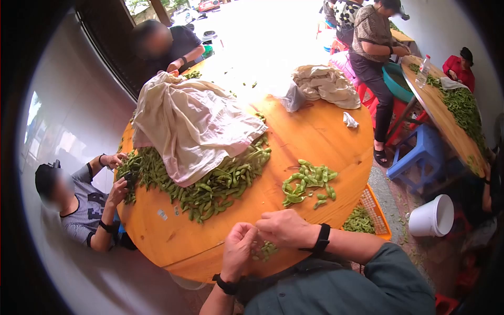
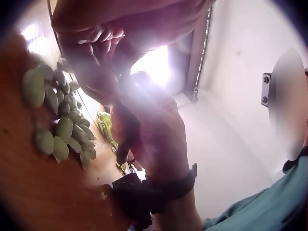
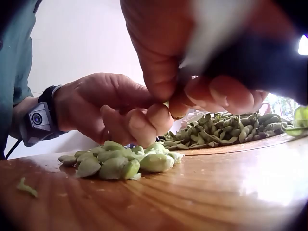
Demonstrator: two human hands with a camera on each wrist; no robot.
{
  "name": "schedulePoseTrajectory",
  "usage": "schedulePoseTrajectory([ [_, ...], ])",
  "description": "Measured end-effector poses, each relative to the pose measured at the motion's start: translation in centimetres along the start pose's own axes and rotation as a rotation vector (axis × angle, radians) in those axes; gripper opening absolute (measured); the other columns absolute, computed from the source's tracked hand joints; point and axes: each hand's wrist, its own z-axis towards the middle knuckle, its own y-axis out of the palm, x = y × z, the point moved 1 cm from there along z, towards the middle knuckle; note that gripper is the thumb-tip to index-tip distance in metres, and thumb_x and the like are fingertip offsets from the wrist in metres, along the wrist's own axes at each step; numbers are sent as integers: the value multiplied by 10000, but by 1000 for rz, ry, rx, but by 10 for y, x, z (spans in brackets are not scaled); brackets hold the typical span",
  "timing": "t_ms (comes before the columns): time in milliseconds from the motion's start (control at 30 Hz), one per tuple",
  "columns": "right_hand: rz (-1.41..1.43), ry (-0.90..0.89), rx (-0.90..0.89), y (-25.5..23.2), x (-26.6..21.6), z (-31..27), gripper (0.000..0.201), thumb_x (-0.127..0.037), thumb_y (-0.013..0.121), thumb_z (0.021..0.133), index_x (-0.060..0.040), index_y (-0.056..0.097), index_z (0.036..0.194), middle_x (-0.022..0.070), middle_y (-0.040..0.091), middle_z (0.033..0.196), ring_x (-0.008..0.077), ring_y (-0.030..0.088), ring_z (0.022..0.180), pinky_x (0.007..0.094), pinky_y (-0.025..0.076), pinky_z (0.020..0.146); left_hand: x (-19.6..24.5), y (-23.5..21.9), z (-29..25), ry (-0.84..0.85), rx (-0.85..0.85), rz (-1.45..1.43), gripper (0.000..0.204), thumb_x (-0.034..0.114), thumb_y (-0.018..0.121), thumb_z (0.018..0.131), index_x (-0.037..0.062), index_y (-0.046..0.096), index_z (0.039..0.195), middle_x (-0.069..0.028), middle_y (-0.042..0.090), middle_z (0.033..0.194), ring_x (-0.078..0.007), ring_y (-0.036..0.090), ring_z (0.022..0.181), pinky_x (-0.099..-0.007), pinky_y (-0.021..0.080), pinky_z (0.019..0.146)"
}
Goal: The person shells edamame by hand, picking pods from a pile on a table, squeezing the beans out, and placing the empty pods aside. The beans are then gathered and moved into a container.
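My left hand [image 1: 239,249] and right hand [image 1: 283,228] meet at their fingertips over the near edge of the round wooden table [image 1: 325,139]. Between the pinched fingers a sliver of a green soybean pod [image 3: 166,103] shows in the right wrist view; the fingers hide most of it. Just below the hands lies a small heap of shelled green soybeans [image 3: 113,166]. Bright green pods [image 1: 307,181], some looking split, lie loosely beyond my right hand. Farther left is a large mound of soybean pods [image 1: 226,184], partly under a pale cloth [image 1: 194,121].
A person in a striped shirt [image 1: 84,212] works at the mound's left; another in dark clothes [image 1: 173,47] is at the far side. A bundled cloth [image 1: 325,84] lies at the back right. An orange crate [image 1: 375,212], white bucket [image 1: 431,215] and blue stool [image 1: 420,155] stand right.
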Motion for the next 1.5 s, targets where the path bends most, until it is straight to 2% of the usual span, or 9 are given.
schedulePoseTrajectory([
  [167,-280,193,-11,-22,25,-4,161,-209,605,882,-60,586,824,139,641,792,335,664,690,444,533,603,-8,-11,0,181,110,260,104,128,650,952,34,624,990,-16,653,865,-80,593,682,-208,481,605],
  [233,-396,335,-14,-41,35,-5,137,-193,615,867,-62,580,850,144,647,819,342,666,719,455,532,641,-3,-13,-2,395,32,694,149,149,696,895,13,676,951,-65,651,843,-155,613,681,-278,489,621],
  [333,-423,416,53,-59,44,-7,126,-158,617,858,-50,551,857,154,638,820,340,667,755,454,532,665,5,-15,4,494,-11,780,146,138,704,864,11,700,935,-108,648,850,-201,619,690,-312,496,638],
  [500,-179,354,253,-62,36,-6,88,-65,576,853,-9,514,881,189,620,814,387,642,798,464,516,683,30,-3,34,443,37,807,233,137,701,857,7,664,1047,-129,644,869,-251,632,730,-352,509,668],
  [600,95,265,247,-47,22,-2,74,-43,555,870,1,547,929,209,637,839,401,644,810,452,519,695,39,5,69,706,145,1083,326,152,721,832,4,630,1108,-142,660,885,-280,641,718,-373,524,674],
  [733,278,239,139,-35,11,-1,103,-30,573,888,-10,606,983,184,657,830,336,670,788,378,527,702,39,14,107,743,278,1323,264,224,701,849,38,627,1021,-136,660,886,-337,661,811,-422,528,689],
  [933,265,283,95,-16,14,-11,111,-48,547,900,5,595,985,201,668,870,367,673,838,413,539,738,40,15,118,610,312,1515,192,218,673,855,60,629,956,-138,668,907,-335,666,809,-421,531,696],
  [1400,296,297,71,-18,16,-16,154,-54,556,883,-12,624,1015,206,669,841,375,673,796,412,540,708,34,8,99,651,244,1375,184,207,685,827,49,628,901,-137,656,878,-354,652,797,-448,514,704],
  [1500,297,311,101,-20,21,-18,171,-56,554,898,-5,635,1039,176,684,813,305,698,736,372,549,677,39,8,85,710,232,1404,189,202,691,821,42,622,894,-132,653,856,-342,645,775,-428,512,698],
])
